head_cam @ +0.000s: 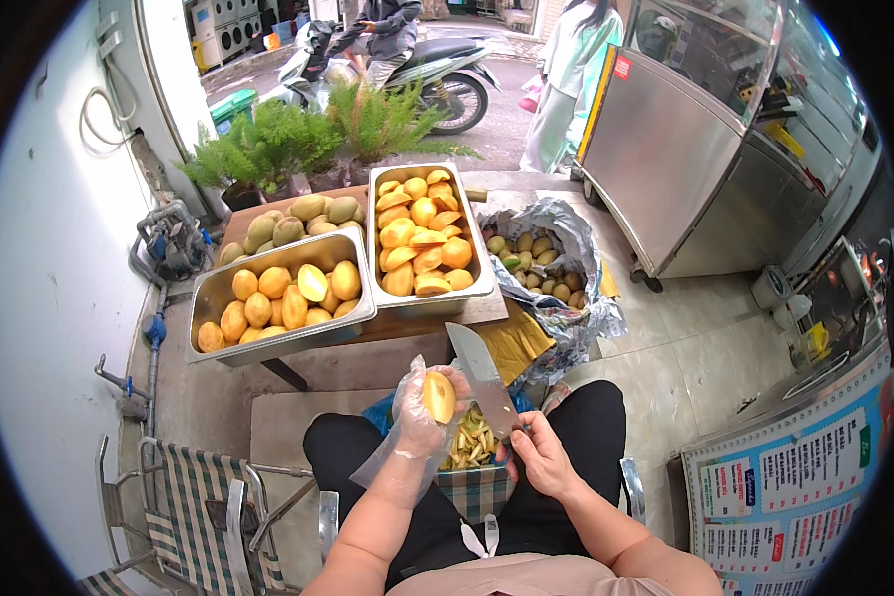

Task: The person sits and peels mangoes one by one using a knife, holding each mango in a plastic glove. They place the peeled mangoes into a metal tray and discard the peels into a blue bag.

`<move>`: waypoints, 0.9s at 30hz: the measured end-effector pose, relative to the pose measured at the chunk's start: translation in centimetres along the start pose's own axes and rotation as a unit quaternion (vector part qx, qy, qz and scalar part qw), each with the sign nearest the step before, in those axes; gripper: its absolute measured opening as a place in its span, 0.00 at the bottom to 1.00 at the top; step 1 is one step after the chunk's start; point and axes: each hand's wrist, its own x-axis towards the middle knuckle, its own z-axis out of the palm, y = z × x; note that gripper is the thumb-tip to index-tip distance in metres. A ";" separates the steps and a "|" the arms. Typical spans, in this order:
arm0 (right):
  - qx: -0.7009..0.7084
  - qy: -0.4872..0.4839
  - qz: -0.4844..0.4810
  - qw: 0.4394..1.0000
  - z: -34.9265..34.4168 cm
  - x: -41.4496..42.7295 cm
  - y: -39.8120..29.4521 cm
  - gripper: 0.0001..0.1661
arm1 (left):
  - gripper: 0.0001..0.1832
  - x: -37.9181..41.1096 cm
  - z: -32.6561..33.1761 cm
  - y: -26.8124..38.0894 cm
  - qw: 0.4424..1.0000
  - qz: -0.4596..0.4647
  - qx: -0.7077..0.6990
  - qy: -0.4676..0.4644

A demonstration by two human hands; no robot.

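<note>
In a clear plastic glove, my left hand (426, 406) holds a cut piece of peeled orange-yellow fruit (439, 397), its cut face up. My right hand (540, 454), bare, grips the handle end of a broad-bladed knife (484, 380); the blade points up and away, just right of the fruit. Below, between my knees, peelings (473, 439) lie in a container with blue plastic around it. Ahead, a steel pan (283, 337) holds peeled whole fruits and a halved one. Another steel pan (433, 299) holds many peeled pieces. Unpeeled fruits (309, 208) are heaped behind the pans.
The pans stand on a low wooden table (484, 309). Right of it is a newspaper-lined container (603, 313) of unpeeled fruits. A steel cart (659, 149) stands beyond, a menu board (782, 477) at right, a folding chair (201, 492) at left. Potted plants (268, 141) edge the street, with a motorbike rider (391, 37) and a pedestrian (574, 67).
</note>
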 end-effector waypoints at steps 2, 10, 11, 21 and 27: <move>0.000 -0.012 -0.005 1.000 0.7 0.6 -0.3 0.12 | 0.21 0.1 -0.5 0.3 0.998 -0.006 -0.055 -0.039; -0.008 -0.052 -0.013 0.999 1.8 1.8 0.4 0.12 | 0.21 0.6 -1.2 0.4 0.993 0.033 -0.112 -0.033; -0.005 -0.051 -0.012 0.999 1.8 1.9 0.4 0.12 | 0.21 0.7 -1.1 0.4 0.991 0.034 -0.126 -0.023; -0.021 -0.068 -0.004 0.997 1.6 1.6 0.6 0.19 | 0.21 0.1 1.2 1.5 0.987 0.054 -0.149 0.024; -0.094 -0.073 -0.029 0.992 1.6 1.5 -0.3 0.30 | 0.27 0.8 -1.2 1.4 0.975 0.053 -0.217 0.017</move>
